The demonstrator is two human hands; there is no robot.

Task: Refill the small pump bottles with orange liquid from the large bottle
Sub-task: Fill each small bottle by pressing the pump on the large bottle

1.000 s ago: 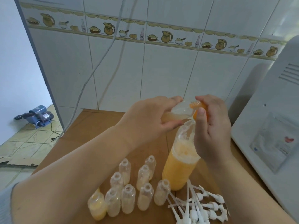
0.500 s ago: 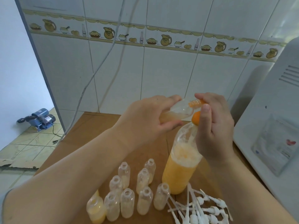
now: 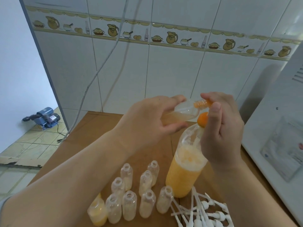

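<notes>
1. We hold a small clear bottle [image 3: 183, 112] tilted above the table [image 3: 101, 133]; the left hand [image 3: 147, 122] grasps its body, and the right hand [image 3: 224, 128] pinches something orange at its neck.
2. We judge it light, thin-walled and slippery when wet; take it mid-body.
3. We count nine uncapped small bottles [image 3: 129, 205] standing, one filled orange, and one large bottle [image 3: 185, 171] beside loose pump heads [image 3: 206, 215].

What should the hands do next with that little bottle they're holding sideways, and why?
Probably tip the small bottle upright. The left hand holds it nearly on its side, partly filled, with its orange-stained neck near the right hand fingers and no pump on it, so liquid could spill. Once it is upright, it could take one of the white pumps lying beside the large bottle.
</notes>
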